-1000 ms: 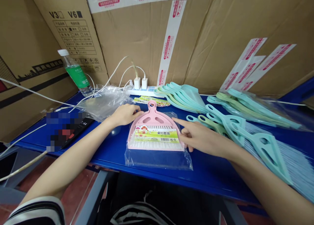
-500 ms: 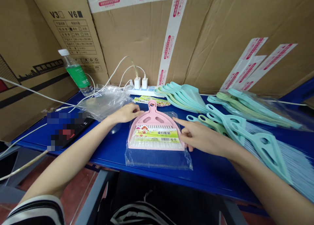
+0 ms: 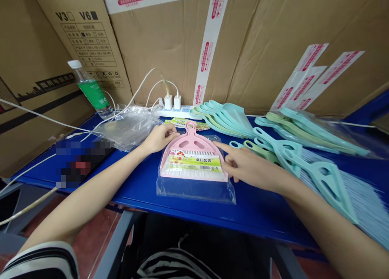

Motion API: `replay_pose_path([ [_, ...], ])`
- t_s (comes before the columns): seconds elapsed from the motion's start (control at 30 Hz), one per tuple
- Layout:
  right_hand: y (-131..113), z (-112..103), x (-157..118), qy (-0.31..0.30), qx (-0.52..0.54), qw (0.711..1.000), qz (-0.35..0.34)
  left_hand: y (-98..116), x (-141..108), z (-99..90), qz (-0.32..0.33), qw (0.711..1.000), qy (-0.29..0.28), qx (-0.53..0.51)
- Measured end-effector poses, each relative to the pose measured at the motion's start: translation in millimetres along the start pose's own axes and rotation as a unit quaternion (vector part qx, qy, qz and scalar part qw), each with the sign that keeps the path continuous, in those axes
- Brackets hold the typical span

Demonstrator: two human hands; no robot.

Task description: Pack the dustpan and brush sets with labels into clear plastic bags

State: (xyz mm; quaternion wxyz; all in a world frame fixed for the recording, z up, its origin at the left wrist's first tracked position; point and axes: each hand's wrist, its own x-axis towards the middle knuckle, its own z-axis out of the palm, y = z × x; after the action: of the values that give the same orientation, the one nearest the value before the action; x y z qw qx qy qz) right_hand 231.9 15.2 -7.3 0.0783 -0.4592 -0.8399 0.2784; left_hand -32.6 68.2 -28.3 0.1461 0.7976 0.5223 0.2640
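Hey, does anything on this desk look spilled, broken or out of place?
Nothing looks spilled or broken. The pink dustpan lies flat between the left hand and the right hand. Only the loose clear bags beside the bottle look untidy, being crumpled.

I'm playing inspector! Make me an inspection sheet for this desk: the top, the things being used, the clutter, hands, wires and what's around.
Surface: blue table.
Things in use: pink dustpan and white brush bristles, in a clear bag, with a mushroom-picture label.
Clutter: teal and green dustpans, brushes, tilted bottle, crumpled plastic, partly blurred-out black object.
Hands: left hand at the pan's upper left edge; right hand at its right edge, index finger out. Grip unclear.
Cables: white cables; two white chargers in a power strip.
Surroundings: taped cardboard behind, reddish floor below.
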Motion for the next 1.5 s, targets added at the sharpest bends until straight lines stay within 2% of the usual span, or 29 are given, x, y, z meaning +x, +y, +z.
replay_pose_path([
  [0.17,2.3,-1.7,-1.0,-0.016,-0.039,0.999,0.001,2.7,-0.3,-0.9,0.001,1.000,0.030,0.010],
  [0.37,-1.2,-2.5,-2.1,-0.019,-0.049,0.999,0.005,2.7,0.8,-0.2,0.004,0.999,0.035,0.030],
  [0.5,-4.4,-4.5,-2.6,0.007,-0.102,0.995,0.012,5.5,-0.9,-6.5,0.014,0.995,0.056,0.077],
  [0.6,-5.9,-6.2,-2.8,0.046,-0.147,0.988,0.007,13.7,-6.6,-17.8,0.048,0.988,0.071,0.126],
  [0.63,-6.2,-6.2,-3.0,0.059,-0.154,0.986,-0.003,17.9,-9.4,-21.6,0.071,0.990,0.048,0.114],
  [0.7,-6.8,-4.5,-3.5,0.071,-0.154,0.984,-0.050,27.7,-15.7,-26.9,0.140,0.987,-0.046,0.058],
  [0.77,-7.9,-1.1,-4.4,0.065,-0.134,0.982,-0.113,37.3,-21.9,-27.6,0.189,0.971,-0.145,0.001],
  [0.87,-10.7,4.5,-6.1,0.042,-0.101,0.980,-0.166,46.3,-28.3,-21.2,0.203,0.951,-0.233,-0.018],
  [1.07,-13.7,8.8,-5.8,0.035,-0.087,0.982,-0.166,46.9,-31.2,-12.0,0.168,0.943,-0.285,-0.025],
  [1.3,-10.4,9.6,-4.3,0.025,-0.078,0.982,-0.171,48.7,-32.7,-18.8,0.202,0.925,-0.321,-0.027],
  [1.5,-7.9,9.2,-3.4,0.012,-0.083,0.982,-0.171,46.5,-34.2,-24.6,0.192,0.921,-0.338,-0.040],
])
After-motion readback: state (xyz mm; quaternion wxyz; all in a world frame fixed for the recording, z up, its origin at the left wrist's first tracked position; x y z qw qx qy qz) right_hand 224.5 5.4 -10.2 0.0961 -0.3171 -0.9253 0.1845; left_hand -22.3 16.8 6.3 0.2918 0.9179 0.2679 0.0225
